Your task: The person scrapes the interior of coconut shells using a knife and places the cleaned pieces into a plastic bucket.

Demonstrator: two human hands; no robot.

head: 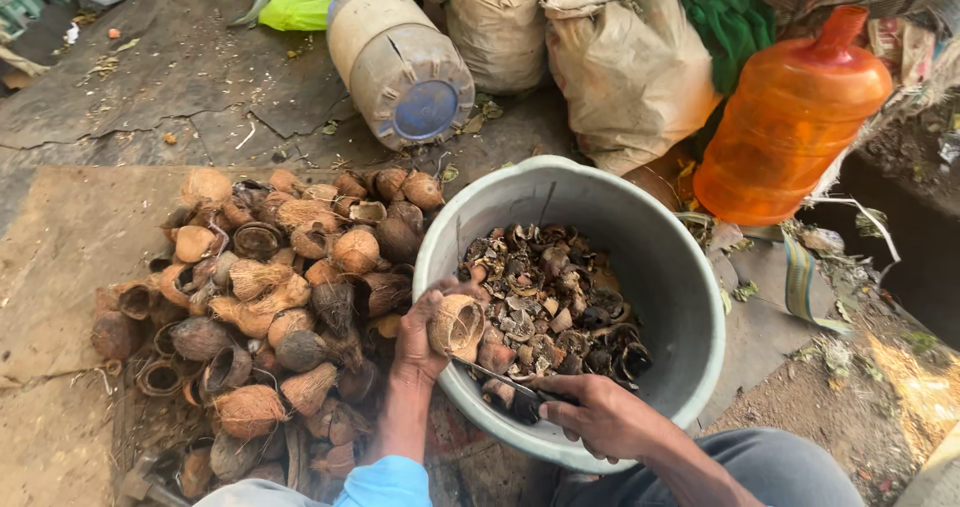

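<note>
My left hand (420, 332) grips a brown coconut half shell (456, 324) over the near rim of a grey plastic tub (690, 297). My right hand (600, 414) is closed on the dark handle of a knife (495, 375), whose blade points left under the shell. The tub holds several dark broken coconut shell pieces (555, 307). A pile of fibrous coconut half shells (270, 307) lies on the ground just left of the tub.
An orange plastic jug (790, 117) stands at the back right. A dirty white jug (400, 62) lies on its side behind the pile, beside stuffed sacks (630, 57) and green cloth (730, 17). Cracked ground stretches left.
</note>
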